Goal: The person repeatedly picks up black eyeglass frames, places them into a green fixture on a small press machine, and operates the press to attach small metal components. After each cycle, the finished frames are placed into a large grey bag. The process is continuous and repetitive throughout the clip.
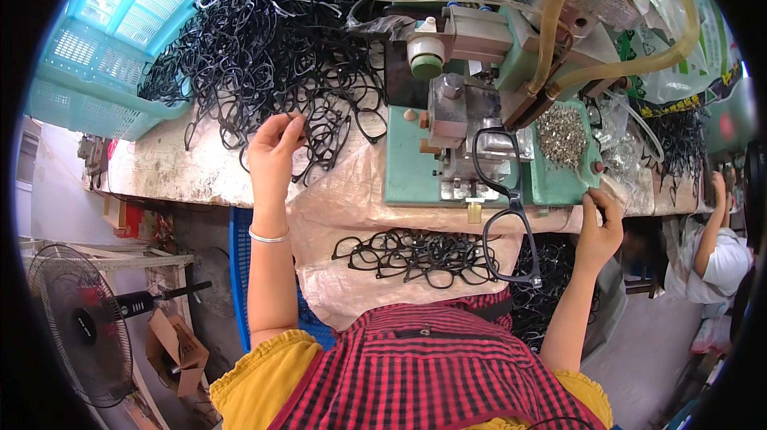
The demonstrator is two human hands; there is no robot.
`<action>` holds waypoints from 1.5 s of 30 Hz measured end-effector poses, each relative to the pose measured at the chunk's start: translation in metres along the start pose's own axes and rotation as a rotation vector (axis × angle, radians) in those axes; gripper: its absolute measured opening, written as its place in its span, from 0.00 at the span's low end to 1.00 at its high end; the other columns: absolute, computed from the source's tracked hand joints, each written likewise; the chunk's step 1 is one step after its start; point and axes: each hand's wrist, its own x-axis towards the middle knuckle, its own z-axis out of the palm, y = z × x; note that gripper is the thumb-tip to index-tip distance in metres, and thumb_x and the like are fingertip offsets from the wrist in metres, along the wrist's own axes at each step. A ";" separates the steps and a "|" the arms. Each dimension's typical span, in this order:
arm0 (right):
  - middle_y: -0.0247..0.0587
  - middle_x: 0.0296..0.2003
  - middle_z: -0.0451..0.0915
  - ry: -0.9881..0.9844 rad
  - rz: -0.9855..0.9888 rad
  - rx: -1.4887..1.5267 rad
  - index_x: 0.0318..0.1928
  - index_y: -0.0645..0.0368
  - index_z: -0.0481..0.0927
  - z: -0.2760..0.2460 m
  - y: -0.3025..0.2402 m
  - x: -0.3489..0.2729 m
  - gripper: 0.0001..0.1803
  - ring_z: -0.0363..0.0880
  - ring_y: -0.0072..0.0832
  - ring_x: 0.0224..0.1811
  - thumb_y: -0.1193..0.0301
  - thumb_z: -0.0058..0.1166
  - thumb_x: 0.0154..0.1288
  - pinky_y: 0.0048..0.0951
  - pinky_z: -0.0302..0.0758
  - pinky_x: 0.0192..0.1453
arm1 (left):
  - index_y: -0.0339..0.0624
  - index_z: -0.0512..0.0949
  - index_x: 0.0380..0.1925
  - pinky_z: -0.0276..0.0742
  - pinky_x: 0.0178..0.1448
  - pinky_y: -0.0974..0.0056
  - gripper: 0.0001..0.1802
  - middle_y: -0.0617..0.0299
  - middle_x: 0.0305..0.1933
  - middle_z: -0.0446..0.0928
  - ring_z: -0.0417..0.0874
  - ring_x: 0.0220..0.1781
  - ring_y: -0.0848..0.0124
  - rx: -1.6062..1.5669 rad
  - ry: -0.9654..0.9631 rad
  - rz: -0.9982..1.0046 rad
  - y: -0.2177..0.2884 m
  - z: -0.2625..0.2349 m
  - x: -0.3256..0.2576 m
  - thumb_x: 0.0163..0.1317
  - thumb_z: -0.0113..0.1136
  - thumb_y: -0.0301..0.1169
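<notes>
My left hand (276, 142) is at the near edge of a big heap of black eyeglass frames (272, 31), thumb and fingers pinched at a glasses frame there; the exact grip is partly hidden. To the right, my right hand (601, 226) has loosely curved fingers beside the corner of a green machine tray, with nothing visible in them. Between that hand and the machine, one black glasses frame (519, 210) hangs on a slant, apart from my fingers. Several more frames (415, 258) lie on the pinkish sheet (319, 222) over my lap.
A green press-like machine (411, 158) with metal blocks and a yellowish hose (687, 23) stands ahead. Its tray (559, 186) holds metallic chips (562, 136). Turquoise baskets (96, 55) stand at far left, a fan (80, 326) below. Another person (711, 250) sits at right.
</notes>
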 end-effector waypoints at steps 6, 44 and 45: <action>0.40 0.38 0.85 -0.238 -0.075 0.381 0.38 0.66 0.85 0.016 -0.093 0.026 0.07 0.81 0.27 0.44 0.81 0.62 0.57 0.26 0.73 0.53 | 0.35 0.75 0.52 0.74 0.39 0.72 0.13 0.65 0.32 0.77 0.75 0.33 0.79 -0.012 -0.060 0.407 0.020 0.029 0.015 0.79 0.45 0.31; 0.43 0.40 0.83 -0.220 -0.062 -0.013 0.40 0.58 0.84 0.024 -0.015 0.032 0.10 0.80 0.42 0.47 0.77 0.60 0.56 0.36 0.74 0.55 | 0.44 0.67 0.38 0.77 0.23 0.66 0.12 0.35 0.29 0.81 0.80 0.20 0.62 -0.616 -0.977 -0.793 0.115 0.157 -0.121 0.73 0.42 0.40; 0.43 0.38 0.82 -0.265 -0.070 -0.058 0.38 0.58 0.84 0.025 -0.018 0.031 0.09 0.79 0.44 0.46 0.76 0.62 0.55 0.38 0.73 0.54 | 0.44 0.67 0.38 0.77 0.24 0.66 0.12 0.35 0.29 0.81 0.80 0.20 0.62 -0.618 -0.978 -0.786 0.113 0.156 -0.122 0.73 0.42 0.40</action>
